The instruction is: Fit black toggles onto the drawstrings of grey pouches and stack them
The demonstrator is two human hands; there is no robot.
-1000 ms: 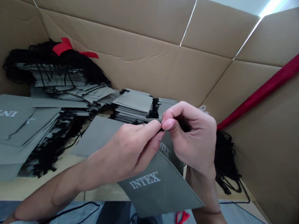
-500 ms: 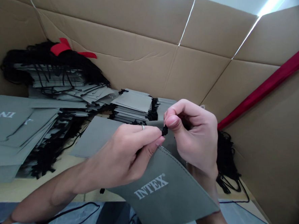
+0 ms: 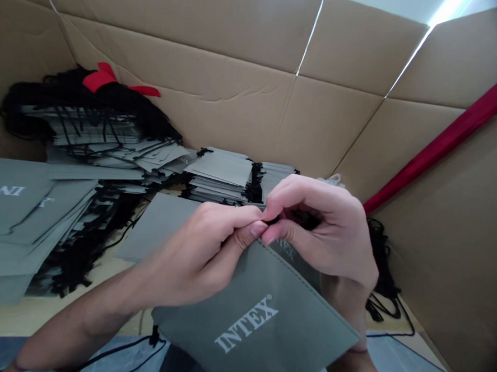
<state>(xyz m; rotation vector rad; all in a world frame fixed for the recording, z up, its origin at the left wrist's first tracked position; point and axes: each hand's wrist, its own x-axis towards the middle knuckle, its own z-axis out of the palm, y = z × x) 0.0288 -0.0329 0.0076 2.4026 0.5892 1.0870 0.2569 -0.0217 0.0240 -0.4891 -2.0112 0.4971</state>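
A grey drawstring pouch printed INTEX hangs tilted below my hands, its stitched top edge upward. My left hand is closed, thumb and forefinger pinching the black cord at the pouch's upper corner. Right against it, my right hand pinches the same black cord, of which only a small dark bit shows between the fingertips. The knot itself is mostly hidden by the fingers. At the pouch's lower left corner another black knot shows, with a cord loop trailing left beneath my left forearm.
Stacks of grey pouches with black cords lie at the left, and a neat stack stands in the middle back. Black cords with a red strip are heaped back left. More cords lie right. Cardboard walls enclose the table.
My right hand has come down so its fingertips meet my left ones, covering the black knot that showed before. The pouch has swung slightly, and its lower left corner knot now shows.
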